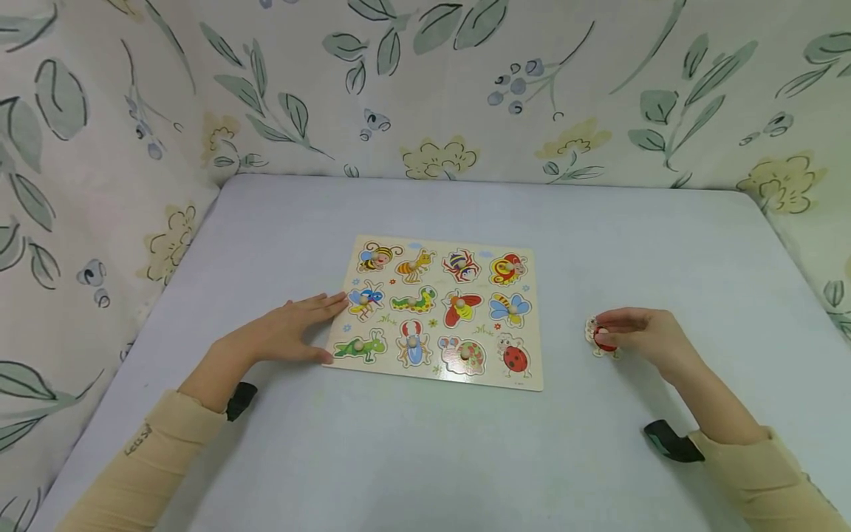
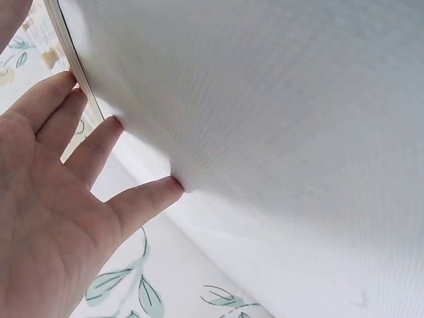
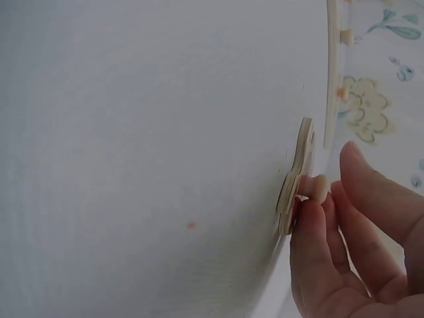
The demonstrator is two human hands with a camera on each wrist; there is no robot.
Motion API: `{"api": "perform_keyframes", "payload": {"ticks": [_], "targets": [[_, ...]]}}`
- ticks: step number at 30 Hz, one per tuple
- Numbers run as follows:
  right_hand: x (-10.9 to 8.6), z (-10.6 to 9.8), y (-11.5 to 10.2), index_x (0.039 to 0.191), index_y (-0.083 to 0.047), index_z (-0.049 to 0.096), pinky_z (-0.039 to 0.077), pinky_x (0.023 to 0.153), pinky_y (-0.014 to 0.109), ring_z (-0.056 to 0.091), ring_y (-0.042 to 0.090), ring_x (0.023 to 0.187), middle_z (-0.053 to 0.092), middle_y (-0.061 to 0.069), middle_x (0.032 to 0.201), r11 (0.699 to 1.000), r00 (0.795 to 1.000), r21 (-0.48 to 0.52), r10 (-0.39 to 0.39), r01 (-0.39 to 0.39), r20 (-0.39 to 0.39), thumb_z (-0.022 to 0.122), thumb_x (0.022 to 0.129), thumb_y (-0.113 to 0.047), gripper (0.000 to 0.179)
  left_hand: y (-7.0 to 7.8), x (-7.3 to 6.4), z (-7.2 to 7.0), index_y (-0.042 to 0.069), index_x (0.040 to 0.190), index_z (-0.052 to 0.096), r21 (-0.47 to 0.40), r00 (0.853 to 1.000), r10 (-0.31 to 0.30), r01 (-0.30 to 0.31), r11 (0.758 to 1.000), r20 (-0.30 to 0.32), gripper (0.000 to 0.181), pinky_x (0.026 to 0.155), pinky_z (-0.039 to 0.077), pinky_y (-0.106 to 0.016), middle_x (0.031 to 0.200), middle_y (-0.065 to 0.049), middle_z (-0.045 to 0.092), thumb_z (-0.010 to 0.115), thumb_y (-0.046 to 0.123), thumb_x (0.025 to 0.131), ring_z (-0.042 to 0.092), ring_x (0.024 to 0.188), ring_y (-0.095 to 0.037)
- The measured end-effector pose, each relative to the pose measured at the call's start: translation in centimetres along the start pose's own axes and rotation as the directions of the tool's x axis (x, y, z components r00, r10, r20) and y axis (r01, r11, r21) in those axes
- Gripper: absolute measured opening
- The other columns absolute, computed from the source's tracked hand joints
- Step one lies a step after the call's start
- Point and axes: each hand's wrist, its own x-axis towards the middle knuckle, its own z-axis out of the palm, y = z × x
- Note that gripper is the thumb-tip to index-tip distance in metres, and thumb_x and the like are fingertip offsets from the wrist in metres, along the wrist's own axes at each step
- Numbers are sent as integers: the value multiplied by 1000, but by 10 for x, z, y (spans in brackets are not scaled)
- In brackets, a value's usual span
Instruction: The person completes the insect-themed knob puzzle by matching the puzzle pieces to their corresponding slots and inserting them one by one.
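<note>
A wooden knob puzzle board (image 1: 435, 375) with printed insects lies on the white table. My left hand (image 1: 289, 332) rests at its left edge, fingers spread, fingertips and thumb touching the edge. In the left wrist view the left hand (image 2: 66, 179) has its fingertips down on the surface. To the right of the board, a ladybug puzzle piece (image 1: 591, 332) lies partly under my right hand (image 1: 645, 340). In the right wrist view the piece (image 3: 295, 175) shows its side and round knob; a fingertip touches near the knob, while the thumb (image 3: 361, 165) stands apart from it.
The board holds several knobbed insect pieces, such as a caterpillar (image 1: 415, 299) and a grasshopper (image 1: 362, 346). A ladybug picture (image 1: 515, 358) shows at its lower right corner. Floral fabric (image 1: 439, 89) rises behind the table and along its sides. Dark straps show at both wrists.
</note>
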Motion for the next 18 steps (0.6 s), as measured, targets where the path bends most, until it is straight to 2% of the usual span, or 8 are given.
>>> {"api": "perform_keyframes", "payload": {"ticks": [8,18], "targets": [[1,1,-3,117,10,63,48,66,20,57,-3,79,73,4,95,995,1000,-96,1,-3,-18,77,85,-24,48,0,0,1,7,153,27,-4,1000,-6,6,1000,4,93,106,16,-72,160,-9,22,75,42,82,19,144,-39],[2,4,-5,108,7,68,47,62,25,56,8,78,73,6,90,983,998,-182,-8,-3,-58,79,83,-25,42,1,0,0,7,153,28,0,1000,0,0,1000,4,92,106,16,-72,160,-10,23,75,42,83,20,144,-39]]}}
